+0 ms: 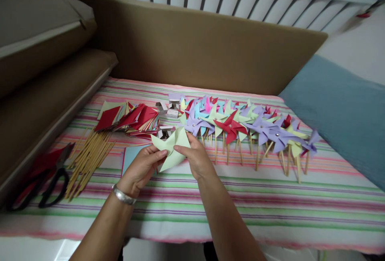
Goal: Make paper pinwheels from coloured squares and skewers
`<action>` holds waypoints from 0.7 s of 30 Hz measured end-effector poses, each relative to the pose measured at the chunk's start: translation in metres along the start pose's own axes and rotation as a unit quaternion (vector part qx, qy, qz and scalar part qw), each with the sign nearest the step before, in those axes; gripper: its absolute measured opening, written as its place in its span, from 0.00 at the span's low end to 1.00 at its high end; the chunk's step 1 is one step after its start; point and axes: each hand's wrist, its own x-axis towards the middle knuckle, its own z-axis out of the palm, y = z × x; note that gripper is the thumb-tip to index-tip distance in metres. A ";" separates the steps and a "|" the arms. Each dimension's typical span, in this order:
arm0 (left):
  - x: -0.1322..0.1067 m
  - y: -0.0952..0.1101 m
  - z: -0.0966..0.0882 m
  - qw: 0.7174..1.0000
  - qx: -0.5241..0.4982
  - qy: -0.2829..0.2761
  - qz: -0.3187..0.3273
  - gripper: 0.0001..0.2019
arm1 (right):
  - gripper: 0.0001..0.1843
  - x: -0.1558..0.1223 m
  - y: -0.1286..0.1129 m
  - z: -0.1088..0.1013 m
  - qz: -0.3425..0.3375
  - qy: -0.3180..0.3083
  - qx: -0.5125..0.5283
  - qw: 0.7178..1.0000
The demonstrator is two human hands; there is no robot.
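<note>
A pale green paper pinwheel point(172, 148) with folded blades is held up above the striped cloth. My left hand point(143, 166), a silver bracelet on its wrist, pinches its lower left blade between thumb and fingers. From the other side my right hand point(197, 154) grips it, thumb pressed near the pinwheel's centre. No stick shows on it. Just behind it stands a small open box point(165, 131) of metal pins, partly covered by the paper. Blue paper squares point(135, 157) lie under and beside my left hand.
Finished pinwheels on sticks point(230, 126) crowd the right side. Fanned coloured paper squares point(135, 118) lie at the left, above a bundle of wooden sticks point(88, 162). Black-handled scissors point(55, 185) rest at the far left. A brown board point(195, 48) stands behind; brown cushions point(45, 100) rise at left.
</note>
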 end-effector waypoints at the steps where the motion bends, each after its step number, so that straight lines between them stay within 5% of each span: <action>1: 0.000 0.000 -0.001 1.000 0.003 0.003 -0.001 0.08 | 0.27 0.000 0.000 0.000 -0.001 0.000 -0.001 1.000; 21: 0.006 -0.005 -0.003 0.998 0.033 0.057 -0.001 0.12 | 0.29 0.010 0.014 -0.002 -0.010 -0.007 -0.042 0.999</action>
